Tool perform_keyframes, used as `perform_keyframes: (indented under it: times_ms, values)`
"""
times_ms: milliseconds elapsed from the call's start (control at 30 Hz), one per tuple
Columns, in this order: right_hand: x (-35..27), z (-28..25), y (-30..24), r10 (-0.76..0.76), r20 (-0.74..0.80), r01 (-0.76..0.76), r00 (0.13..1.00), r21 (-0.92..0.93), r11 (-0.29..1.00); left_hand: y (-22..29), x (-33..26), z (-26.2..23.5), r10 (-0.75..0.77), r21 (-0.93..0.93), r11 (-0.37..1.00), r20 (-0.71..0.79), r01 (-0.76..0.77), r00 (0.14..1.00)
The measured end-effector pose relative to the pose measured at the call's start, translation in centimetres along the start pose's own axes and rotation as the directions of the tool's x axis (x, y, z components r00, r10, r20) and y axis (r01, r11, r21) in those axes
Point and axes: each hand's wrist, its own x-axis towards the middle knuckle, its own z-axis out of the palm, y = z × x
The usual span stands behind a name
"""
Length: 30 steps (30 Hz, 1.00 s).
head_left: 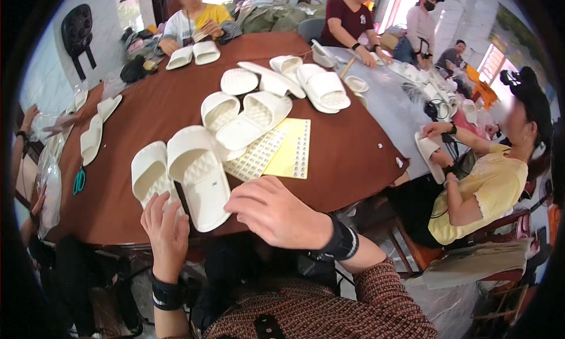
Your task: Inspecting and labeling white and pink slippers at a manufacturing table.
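Note:
Two cream-white slide slippers lie side by side on the brown tabletop in front of me, toes pointing away: a left slipper [149,169] and a right slipper [203,183] with a small printed sticker on its insole. My left hand [165,230] is over the heel of the left slipper, fingers extended and partly spread. Beside the right slipper's edge, my right hand [279,214] has loosely bent fingers, tips at or very near the edge; its thumb is mostly hidden, and nothing shows in it. Behind the pair lie sheets of small stickers [257,155] and a yellow sheet [294,148].
More white slippers [253,115] are heaped across the brown table [341,180]. Teal-handled scissors [79,181] and another slipper pair [92,139] lie at the left, near plastic bags [49,189]. Several co-workers sit or stand around; one in yellow [482,189] handles a slipper at right.

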Motion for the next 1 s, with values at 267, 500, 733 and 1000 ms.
perform_keyframes:
  times_ms: [267,500,733,1000]
  values:
    - [2.3,-6.2,-9.3,-0.442,-0.379,0.411,0.813,-0.162,0.897,0.8,0.8,1.2,0.047,-0.033,0.998,0.077,-0.045,0.996]
    - [2.6,-4.9,-12.0,-0.456,-0.582,0.422,0.673,-0.205,0.883,0.8,0.9,0.9,0.032,-0.052,0.998,0.105,-0.027,0.994]
    - [2.0,-7.9,-14.8,-0.08,-0.295,0.028,0.952,-0.175,0.984,0.5,1.0,1.2,0.029,-0.025,0.999,0.111,-0.026,0.993]
    - [1.6,-7.7,-7.5,-0.075,0.134,0.082,0.988,-0.045,0.996,0.2,0.7,1.1,0.005,-0.051,0.999,0.15,0.003,0.989]
